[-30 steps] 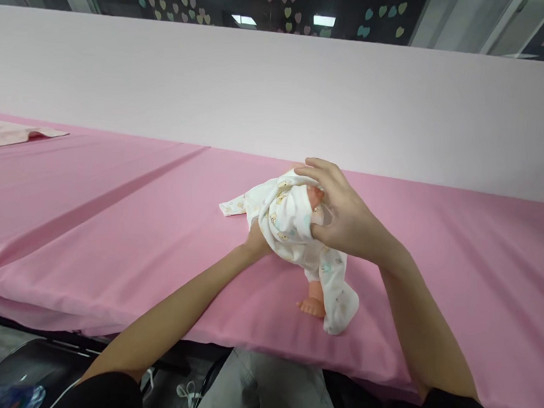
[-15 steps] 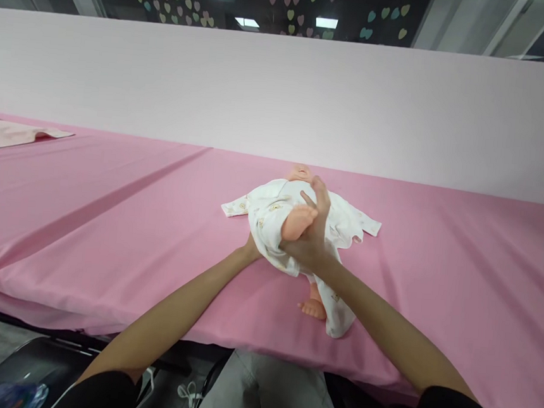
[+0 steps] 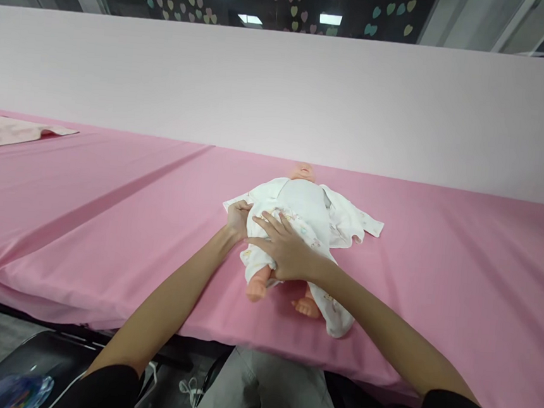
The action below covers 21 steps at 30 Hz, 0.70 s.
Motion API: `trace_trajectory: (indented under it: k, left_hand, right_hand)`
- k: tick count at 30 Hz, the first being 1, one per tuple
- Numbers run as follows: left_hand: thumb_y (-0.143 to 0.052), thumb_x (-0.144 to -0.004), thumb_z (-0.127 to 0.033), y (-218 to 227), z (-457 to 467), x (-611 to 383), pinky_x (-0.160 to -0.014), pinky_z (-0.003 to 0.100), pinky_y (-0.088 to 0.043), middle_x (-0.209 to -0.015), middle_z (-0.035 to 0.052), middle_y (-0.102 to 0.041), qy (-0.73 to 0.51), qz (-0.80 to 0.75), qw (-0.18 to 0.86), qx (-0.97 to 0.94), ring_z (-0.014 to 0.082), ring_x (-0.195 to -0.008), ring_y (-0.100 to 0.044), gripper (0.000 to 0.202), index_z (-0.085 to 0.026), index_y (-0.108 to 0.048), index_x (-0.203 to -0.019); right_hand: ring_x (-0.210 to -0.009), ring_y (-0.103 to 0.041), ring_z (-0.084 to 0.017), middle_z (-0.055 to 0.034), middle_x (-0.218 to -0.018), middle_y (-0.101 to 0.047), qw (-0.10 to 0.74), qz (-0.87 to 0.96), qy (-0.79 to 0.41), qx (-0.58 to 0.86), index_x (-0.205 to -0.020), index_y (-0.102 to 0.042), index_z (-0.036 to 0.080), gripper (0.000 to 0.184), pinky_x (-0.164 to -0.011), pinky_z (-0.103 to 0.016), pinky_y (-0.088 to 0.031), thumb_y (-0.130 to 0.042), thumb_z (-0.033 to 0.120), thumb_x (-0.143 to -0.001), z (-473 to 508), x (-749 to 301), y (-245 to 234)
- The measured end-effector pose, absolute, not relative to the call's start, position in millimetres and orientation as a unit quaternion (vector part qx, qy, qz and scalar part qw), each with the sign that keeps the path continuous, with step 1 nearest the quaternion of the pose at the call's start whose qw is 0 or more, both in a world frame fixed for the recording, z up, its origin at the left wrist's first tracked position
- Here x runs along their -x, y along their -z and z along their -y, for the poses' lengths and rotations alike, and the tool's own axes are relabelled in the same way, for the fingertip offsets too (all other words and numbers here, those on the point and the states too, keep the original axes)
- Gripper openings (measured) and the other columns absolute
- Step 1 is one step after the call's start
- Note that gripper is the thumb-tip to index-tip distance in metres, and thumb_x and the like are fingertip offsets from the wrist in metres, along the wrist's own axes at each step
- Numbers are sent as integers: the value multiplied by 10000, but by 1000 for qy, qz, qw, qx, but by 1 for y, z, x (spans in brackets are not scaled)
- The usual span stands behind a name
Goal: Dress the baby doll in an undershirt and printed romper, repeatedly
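A baby doll (image 3: 302, 171) lies on its back on the pink cover, head towards the white wall. It has on a white printed baby garment (image 3: 303, 207) with its sleeves spread to both sides. Both bare feet show: one foot (image 3: 258, 285) out of a trouser leg on the left, the other foot (image 3: 307, 305) beside a loose trouser leg. My left hand (image 3: 239, 219) is closed at the garment's left side by the doll's hip, fingertips partly hidden by cloth. Spread across the doll's left-side thigh, my right hand (image 3: 287, 248) rests open on the fabric.
The pink cover (image 3: 132, 217) spreads over the table up to a low white wall (image 3: 281, 97). A pale pink cloth (image 3: 11, 132) lies at the far left. Below the front edge are a black chair (image 3: 43, 362) and my legs in grey trousers (image 3: 270, 388).
The raised leg has come down, its foot now pointing towards me. My right hand has let go of that foot and lies on the thigh; my left hand has moved up along the doll's side.
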State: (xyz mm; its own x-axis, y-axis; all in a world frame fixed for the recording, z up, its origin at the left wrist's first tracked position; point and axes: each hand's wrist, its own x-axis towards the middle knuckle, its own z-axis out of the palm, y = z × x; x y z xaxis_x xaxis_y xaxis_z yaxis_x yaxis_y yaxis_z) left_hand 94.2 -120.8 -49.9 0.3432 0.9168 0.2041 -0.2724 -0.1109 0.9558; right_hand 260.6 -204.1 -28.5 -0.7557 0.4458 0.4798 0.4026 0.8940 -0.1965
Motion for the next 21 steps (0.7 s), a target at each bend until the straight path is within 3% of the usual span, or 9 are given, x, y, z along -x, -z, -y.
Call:
trace_trajectory:
  k: [3, 5, 7, 9, 12, 14, 16, 21]
  left_hand:
    - [-430, -738, -518, 40, 127, -95, -816, 455, -515, -868, 130, -702, -465, -277, 673, -504, 305, -884, -651, 530, -94, -644, -972]
    - [-543, -723, -457, 36, 131, -99, -787, 404, -528, -881, 124, -704, -451, -276, 677, -512, 283, -870, -658, 443, -104, -645, -971]
    - [-666, -669, -309, 33, 133, -102, -743, 332, -533, -864, 95, -706, -445, -272, 664, -536, 241, -826, -666, 328, -119, -650, -936]
    - [-719, -625, -217, 29, 133, -107, -684, 271, -525, -794, 54, -699, -450, -263, 650, -553, 189, -739, -665, 276, -128, -649, -877]
    - [-748, -594, -214, 14, 130, -113, -608, 246, -506, -689, 19, -674, -458, -260, 640, -560, 148, -612, -638, 252, -130, -639, -806]
    - [-759, -566, -236, 1, 127, -118, -622, 281, -508, -702, 38, -680, -428, -262, 641, -581, 174, -625, -643, 295, -123, -643, -813]
    - [-762, -540, -273, -13, 124, -124, -646, 331, -509, -723, 71, -683, -377, -258, 642, -616, 223, -667, -654, 347, -108, -650, -825]
    - [-760, -537, -354, -31, 119, -134, -564, 310, -486, -724, 87, -667, -332, -215, 654, -645, 241, -653, -643, 363, -112, -634, -776]
  right_hand:
    - [-1372, -163, -350, -37, -1461, -306, 221, 942, -64, 245, -1132, -593, 326, 746, -1141, -523, 17, -758, 110, -438, 206, -266, 26]
    - [-1371, -157, -357, -41, -1451, -328, 180, 944, -110, 256, -1121, -604, 333, 761, -1133, -538, -5, -804, 152, -410, 207, -272, 13]
    - [-1363, -195, -350, -31, -1420, -384, 134, 940, -194, 248, -1117, -611, 331, 708, -1129, -532, -104, -826, 225, -451, 209, -282, -8]
    - [-1342, -274, -307, -34, -1384, -433, 106, 924, -294, 222, -1179, -576, 309, 623, -1100, -486, -248, -779, 296, -590, 207, -294, -31]
    - [-1181, -499, -217, -57, -1227, -567, 206, 845, -426, 249, -1226, -525, 261, 500, -989, -384, -424, -660, 297, -746, 194, -315, -50]
    - [-975, -611, -178, -68, -1043, -643, 341, 762, -449, 320, -1175, -543, 207, 421, -903, -367, -482, -621, 256, -765, 180, -325, -48]
    - [-897, -621, -159, -63, -964, -657, 411, 706, -443, 370, -1103, -572, 177, 384, -872, -353, -490, -626, 186, -724, 167, -332, -39]
    - [-929, -605, -154, -49, -966, -663, 260, 716, -593, 263, -964, -632, 149, 328, -838, -281, -475, -622, 97, -640, 156, -337, -22]
